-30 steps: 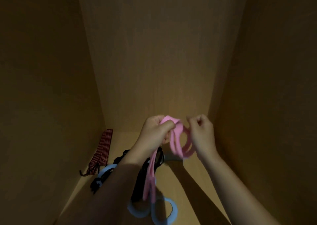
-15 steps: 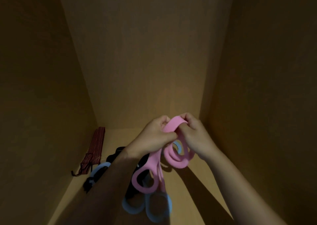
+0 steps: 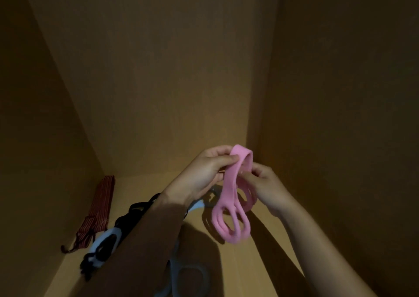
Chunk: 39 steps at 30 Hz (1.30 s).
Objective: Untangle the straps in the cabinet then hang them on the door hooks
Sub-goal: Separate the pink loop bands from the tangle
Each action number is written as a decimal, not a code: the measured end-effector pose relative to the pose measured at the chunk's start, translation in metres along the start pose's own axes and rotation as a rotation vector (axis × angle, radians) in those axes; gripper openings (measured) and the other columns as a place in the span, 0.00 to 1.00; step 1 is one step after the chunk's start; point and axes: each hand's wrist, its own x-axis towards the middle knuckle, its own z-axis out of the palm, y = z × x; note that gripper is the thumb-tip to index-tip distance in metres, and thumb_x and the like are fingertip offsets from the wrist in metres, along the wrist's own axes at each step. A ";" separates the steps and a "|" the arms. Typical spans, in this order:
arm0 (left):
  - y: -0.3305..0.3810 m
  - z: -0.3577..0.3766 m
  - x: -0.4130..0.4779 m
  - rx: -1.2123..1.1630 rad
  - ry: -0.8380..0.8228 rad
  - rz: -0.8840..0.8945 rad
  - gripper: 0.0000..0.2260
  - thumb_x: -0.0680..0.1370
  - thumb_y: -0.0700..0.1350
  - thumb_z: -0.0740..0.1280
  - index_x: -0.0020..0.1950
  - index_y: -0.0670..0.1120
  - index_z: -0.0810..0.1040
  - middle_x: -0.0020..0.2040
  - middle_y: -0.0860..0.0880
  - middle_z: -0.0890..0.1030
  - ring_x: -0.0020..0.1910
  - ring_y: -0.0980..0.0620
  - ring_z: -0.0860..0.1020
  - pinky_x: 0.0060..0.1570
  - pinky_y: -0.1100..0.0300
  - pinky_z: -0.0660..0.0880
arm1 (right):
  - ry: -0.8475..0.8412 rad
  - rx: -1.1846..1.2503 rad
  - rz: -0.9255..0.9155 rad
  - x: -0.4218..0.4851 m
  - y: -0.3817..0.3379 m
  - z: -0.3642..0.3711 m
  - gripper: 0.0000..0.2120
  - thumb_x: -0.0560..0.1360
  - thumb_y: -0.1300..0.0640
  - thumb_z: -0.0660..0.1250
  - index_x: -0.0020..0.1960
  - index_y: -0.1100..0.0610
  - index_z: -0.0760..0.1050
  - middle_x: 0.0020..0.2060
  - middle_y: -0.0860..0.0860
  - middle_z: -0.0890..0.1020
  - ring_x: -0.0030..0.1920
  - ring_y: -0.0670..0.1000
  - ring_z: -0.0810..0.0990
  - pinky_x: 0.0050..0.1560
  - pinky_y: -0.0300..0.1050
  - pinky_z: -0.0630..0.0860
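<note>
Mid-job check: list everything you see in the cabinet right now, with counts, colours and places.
pink strap: one, pink, held up between both hands
striped strap: one, dark red, floor by left wall
black strap: at least one, black, floor, lying over blue loops
blue strap: count unclear, light blue, floor beneath the arms
cabinet: one, brown wood, all around
left hand: grips pink strap near its top
right hand: pinches pink strap
</note>
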 end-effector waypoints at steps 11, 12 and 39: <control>-0.020 0.030 0.066 -0.024 0.103 -0.101 0.06 0.78 0.38 0.61 0.49 0.42 0.77 0.41 0.46 0.78 0.42 0.51 0.77 0.45 0.59 0.74 | 0.021 0.223 0.087 -0.002 0.045 -0.020 0.14 0.71 0.47 0.65 0.55 0.49 0.75 0.47 0.49 0.83 0.47 0.48 0.83 0.47 0.39 0.79; -0.021 0.033 0.071 -0.039 0.096 -0.108 0.05 0.78 0.38 0.61 0.48 0.42 0.77 0.41 0.46 0.78 0.41 0.51 0.77 0.45 0.59 0.74 | 0.038 0.212 0.088 0.000 0.049 -0.022 0.15 0.71 0.51 0.68 0.56 0.48 0.73 0.49 0.49 0.82 0.48 0.47 0.83 0.47 0.39 0.79; -0.180 -0.022 0.181 0.914 0.436 -0.254 0.14 0.76 0.40 0.64 0.59 0.34 0.71 0.58 0.34 0.74 0.58 0.37 0.73 0.56 0.52 0.70 | 0.199 -0.524 0.299 0.068 0.140 -0.036 0.12 0.77 0.52 0.62 0.56 0.58 0.73 0.49 0.51 0.75 0.44 0.46 0.73 0.39 0.32 0.70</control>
